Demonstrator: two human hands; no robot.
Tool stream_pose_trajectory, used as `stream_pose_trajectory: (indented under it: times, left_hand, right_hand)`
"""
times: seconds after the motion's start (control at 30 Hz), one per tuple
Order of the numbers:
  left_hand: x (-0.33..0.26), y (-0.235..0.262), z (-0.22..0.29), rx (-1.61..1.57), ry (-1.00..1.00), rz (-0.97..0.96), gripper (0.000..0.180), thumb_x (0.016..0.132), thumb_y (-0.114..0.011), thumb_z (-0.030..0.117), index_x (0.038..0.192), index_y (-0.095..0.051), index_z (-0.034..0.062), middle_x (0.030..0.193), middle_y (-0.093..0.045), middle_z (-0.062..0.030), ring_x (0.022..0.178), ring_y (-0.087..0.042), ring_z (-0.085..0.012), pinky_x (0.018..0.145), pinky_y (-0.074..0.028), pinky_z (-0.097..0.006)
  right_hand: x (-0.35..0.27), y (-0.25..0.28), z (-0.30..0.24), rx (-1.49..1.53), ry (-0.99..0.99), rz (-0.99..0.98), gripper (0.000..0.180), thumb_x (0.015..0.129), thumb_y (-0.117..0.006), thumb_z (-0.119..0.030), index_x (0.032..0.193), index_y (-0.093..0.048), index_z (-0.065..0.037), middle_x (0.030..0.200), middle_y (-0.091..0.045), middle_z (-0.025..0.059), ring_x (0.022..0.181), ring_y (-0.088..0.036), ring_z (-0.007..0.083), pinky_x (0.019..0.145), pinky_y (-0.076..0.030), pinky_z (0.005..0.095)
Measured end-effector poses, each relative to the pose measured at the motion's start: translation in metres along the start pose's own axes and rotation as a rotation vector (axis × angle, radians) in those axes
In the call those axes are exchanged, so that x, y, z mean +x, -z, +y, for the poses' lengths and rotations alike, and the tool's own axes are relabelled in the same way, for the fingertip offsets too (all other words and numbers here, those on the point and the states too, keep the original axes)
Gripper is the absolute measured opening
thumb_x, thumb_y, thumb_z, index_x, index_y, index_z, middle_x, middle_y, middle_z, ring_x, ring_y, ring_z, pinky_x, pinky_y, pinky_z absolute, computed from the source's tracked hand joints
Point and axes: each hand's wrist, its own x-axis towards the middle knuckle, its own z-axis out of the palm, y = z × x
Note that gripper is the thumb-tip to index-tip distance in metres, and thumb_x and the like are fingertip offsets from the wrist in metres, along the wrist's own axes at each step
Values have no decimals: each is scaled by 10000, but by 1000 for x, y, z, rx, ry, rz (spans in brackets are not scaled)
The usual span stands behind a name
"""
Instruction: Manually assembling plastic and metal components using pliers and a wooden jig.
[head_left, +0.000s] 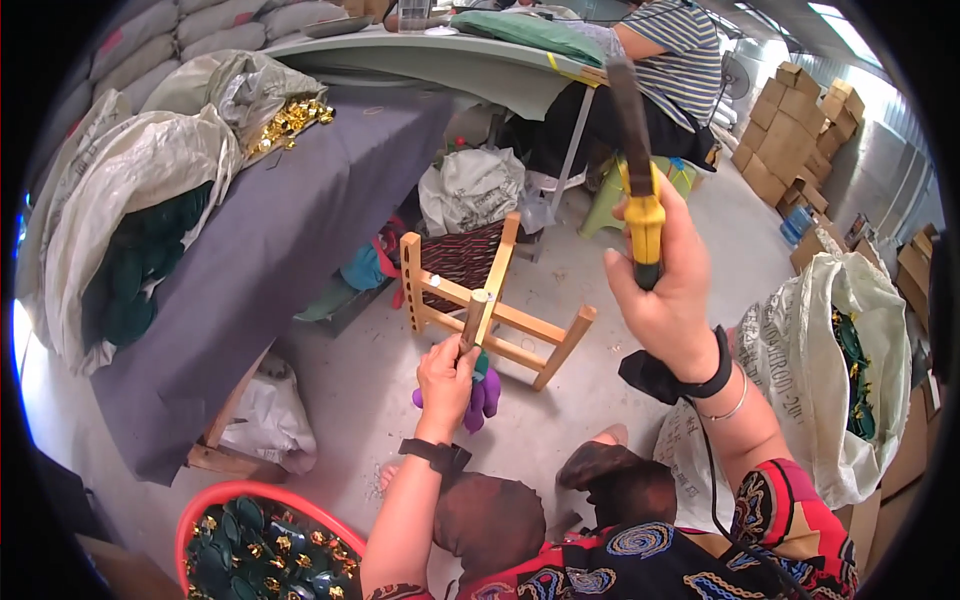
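Note:
My right hand (680, 290) is raised and wrapped round the yellow and black handle of a tool (645, 225) with a long dark upper part; I cannot make out its exact kind. Lower and to the left, my left hand (445, 380) is closed on a short brownish rod (473, 322), held upright with its pale top upward. The rod is in front of a wooden stool frame (530, 322) with a dark woven panel (462, 262). Purple and green pieces (483, 395) show just below my left fingers; whether I hold them is hidden.
A red tub (190, 530) of dark green and gold parts sits at lower left. Beside a cloth-covered table (290, 230) are open sacks (130, 170). Another sack (800, 360) stands at right. Beyond, a person (670, 50) sits at a long table (420, 45); boxes (785, 120) are stacked far right.

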Motion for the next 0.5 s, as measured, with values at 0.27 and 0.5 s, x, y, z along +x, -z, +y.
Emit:
stream_pose_trajectory:
  times: [0.27,0.5]
  left_hand:
    - [7,-12,-2,14,-85,-13,105,772,-633,72,872,-614,45,849,-642,-141,807,-588,-346,697,-456,-418]
    - [-11,-3,-21,-175,-32,-41,45,773,-595,45,808,-576,26,778,-601,-149,747,-570,-357,669,-460,-436]
  right_hand:
    - [-41,-21,22,-6,-191,-517,564,690,-702,-152,1179,-466,1,953,-532,171,870,-556,360,728,-478,429]
    - [-66,-85,-5,577,-93,-624,582,661,-611,-18,1221,-460,16,1441,-211,251,1346,-255,395,1064,-290,392]
